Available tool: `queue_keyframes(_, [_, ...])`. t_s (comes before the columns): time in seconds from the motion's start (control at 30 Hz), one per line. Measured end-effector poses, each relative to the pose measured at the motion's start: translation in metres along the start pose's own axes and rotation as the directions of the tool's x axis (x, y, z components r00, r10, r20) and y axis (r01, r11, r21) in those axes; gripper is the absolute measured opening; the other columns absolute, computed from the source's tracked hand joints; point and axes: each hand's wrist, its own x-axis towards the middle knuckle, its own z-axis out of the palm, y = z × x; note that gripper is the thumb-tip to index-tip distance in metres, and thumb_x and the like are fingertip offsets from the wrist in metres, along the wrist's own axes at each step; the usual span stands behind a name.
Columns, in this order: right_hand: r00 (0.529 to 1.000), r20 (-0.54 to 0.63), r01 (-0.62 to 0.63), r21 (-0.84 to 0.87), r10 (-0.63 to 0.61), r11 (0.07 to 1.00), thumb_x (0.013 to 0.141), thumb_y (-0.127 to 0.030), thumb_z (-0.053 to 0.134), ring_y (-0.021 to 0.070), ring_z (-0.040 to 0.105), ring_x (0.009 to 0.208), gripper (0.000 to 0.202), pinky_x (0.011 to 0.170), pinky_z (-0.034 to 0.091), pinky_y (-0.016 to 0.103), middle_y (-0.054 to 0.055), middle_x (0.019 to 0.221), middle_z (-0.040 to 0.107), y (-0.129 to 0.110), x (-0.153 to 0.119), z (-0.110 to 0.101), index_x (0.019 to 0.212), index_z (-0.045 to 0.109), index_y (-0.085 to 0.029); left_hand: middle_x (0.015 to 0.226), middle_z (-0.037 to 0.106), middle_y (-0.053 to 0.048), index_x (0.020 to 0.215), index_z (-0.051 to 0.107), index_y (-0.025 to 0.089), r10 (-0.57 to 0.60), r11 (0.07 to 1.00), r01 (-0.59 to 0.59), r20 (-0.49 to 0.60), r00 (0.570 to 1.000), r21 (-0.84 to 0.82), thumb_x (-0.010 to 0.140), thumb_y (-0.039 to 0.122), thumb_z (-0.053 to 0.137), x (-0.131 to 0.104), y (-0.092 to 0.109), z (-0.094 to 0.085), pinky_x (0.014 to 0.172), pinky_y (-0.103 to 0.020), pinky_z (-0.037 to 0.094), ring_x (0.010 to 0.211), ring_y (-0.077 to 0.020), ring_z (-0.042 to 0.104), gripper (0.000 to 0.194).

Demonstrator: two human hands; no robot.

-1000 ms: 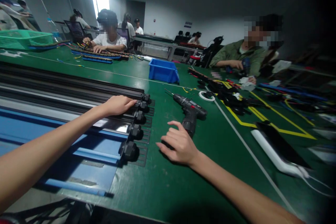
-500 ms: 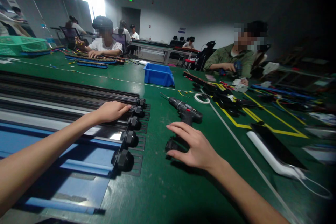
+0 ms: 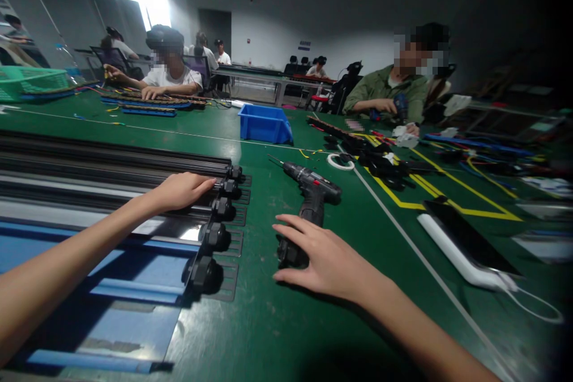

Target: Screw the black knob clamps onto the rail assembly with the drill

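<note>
On the green bench (image 3: 268, 322), a black cordless drill (image 3: 319, 186) lies on its side between the person's two hands, handle toward the wearer, thin bit (image 3: 274, 159) toward the far side. Right hand (image 3: 333, 262): grip apart, thumb and fingers spread to either side of the drill's base (image 3: 289, 252); whether skin meets the casing cannot be told. Left hand (image 3: 182, 191): laid on the black profiles (image 3: 129, 155), fingertips near the black end fittings (image 3: 206, 273); whether that grip is clamped or merely resting cannot be told. A blue bin (image 3: 264, 125) stands beyond the drill.

Judgement on handling: the base alone would give a poor hold, as the weight probably sits toward the drill's head. The palm is better placed higher, fingers wrapped round the handle (image 3: 312, 206), with the trigger (hidden from this view) left free until wanted. The bit should be kept clear of the left hand, and light, even pressure there should steady the profiles.
</note>
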Motion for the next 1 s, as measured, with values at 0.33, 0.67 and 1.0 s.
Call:
queue_keyframes(0.33, [0.995, -0.009, -0.102, 0.004, 0.102, 0.995, 0.081, -0.06, 0.071, 0.0347, 0.064, 0.118, 0.086, 0.097, 0.054, 0.049, 0.016, 0.133, 0.063, -0.0034, -0.0044, -0.0008, 0.152, 0.041, -0.022, 0.108, 0.075, -0.01, 0.121, 0.068, 0.025, -0.012, 1.0, 0.012, 0.01, 1.0, 0.013, 0.097, 0.063, 0.016, -0.0002, 0.0001, 0.0, 0.076, -0.033, 0.048, 0.095, -0.0305, 0.07, 0.069])
queue_keyframes(0.67, [0.991, 0.004, -0.131, -0.03, 0.131, 0.991, 0.084, -0.057, 0.069, 0.0342, 0.067, 0.112, 0.079, 0.094, 0.055, 0.048, 0.017, 0.125, 0.068, -0.0031, -0.0021, 0.0027, 0.149, 0.046, -0.019, 0.108, 0.074, -0.01, 0.12, 0.069, 0.024, -0.017, 1.0, 0.017, 0.014, 1.0, 0.023, 0.097, 0.064, 0.015, 0.0017, -0.0013, 0.0022, 0.078, -0.035, 0.048, 0.097, -0.0322, 0.069, 0.07])
queue_keyframes(1.0, [0.986, 0.035, -0.164, 0.023, 0.163, 0.986, 0.082, -0.057, 0.071, 0.0356, 0.064, 0.118, 0.083, 0.098, 0.054, 0.051, 0.018, 0.131, 0.065, -0.0007, -0.0041, 0.0021, 0.149, 0.045, -0.016, 0.11, 0.074, -0.009, 0.121, 0.069, 0.025, -0.019, 1.0, 0.019, 0.011, 1.0, 0.023, 0.098, 0.063, 0.016, 0.0014, -0.0012, 0.0023, 0.078, -0.033, 0.047, 0.099, -0.0312, 0.069, 0.07])
